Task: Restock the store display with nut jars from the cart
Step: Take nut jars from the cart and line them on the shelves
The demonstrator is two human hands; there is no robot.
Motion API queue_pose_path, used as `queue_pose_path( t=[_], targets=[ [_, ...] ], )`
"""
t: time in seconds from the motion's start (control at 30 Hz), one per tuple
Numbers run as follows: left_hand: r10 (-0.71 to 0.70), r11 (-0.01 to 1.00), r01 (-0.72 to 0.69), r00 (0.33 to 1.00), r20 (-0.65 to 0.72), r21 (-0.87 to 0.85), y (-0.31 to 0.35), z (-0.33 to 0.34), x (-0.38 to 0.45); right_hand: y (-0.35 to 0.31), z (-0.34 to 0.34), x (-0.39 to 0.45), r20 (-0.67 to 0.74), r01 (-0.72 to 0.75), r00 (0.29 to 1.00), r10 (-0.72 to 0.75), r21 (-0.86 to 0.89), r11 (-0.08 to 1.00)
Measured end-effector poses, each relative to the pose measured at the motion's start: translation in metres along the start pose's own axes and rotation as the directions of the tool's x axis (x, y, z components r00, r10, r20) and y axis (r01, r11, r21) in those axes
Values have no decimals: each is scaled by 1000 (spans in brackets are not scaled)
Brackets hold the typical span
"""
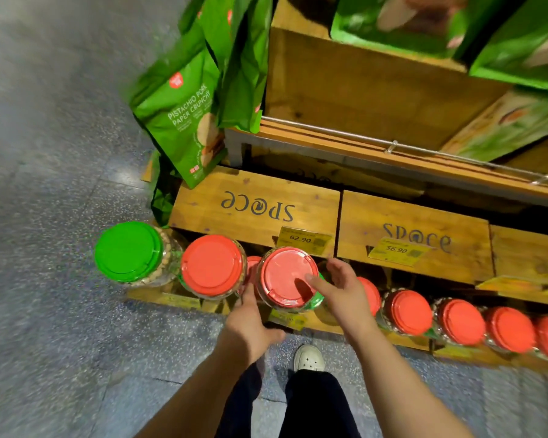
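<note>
I am setting a red-lidded nut jar point(287, 278) into the front row of the low wooden display shelf point(317, 324), at the centre of the frame. My right hand point(339, 287) lies beside the jar with fingers apart and straight, one fingertip on the lid. My left hand point(250, 324) is at the near lower left of the jar; whether it grips I cannot tell. To do it well, I think I should push the jar gently until it lines up with the neighbour jar point(212, 265), keeping it upright and not knocking the green-lidded jar point(128, 251).
</note>
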State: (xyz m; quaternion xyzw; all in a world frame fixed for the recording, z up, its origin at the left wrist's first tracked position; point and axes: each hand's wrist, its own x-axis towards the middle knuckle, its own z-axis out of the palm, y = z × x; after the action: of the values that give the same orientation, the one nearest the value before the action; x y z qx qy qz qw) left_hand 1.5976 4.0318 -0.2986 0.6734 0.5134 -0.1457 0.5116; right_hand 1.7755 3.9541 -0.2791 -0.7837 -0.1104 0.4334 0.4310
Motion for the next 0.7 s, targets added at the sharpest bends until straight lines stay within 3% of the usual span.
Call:
queue_pose_path(
  t=[0.2,0.43,0.7],
  targets=[
    [97,942,-112,993,63,317,59,-57,-56,-58,-35,-57,-16,83,996,-90,-243,967],
    [311,708,-293,946,90,643,160,-92,-137,-114,-92,-144,42,180,979,-198,-631,755],
    [490,484,-459,847,204,745,254,-49,-215,-127,-183,-228,-96,145,948,-303,-718,681]
  ],
)
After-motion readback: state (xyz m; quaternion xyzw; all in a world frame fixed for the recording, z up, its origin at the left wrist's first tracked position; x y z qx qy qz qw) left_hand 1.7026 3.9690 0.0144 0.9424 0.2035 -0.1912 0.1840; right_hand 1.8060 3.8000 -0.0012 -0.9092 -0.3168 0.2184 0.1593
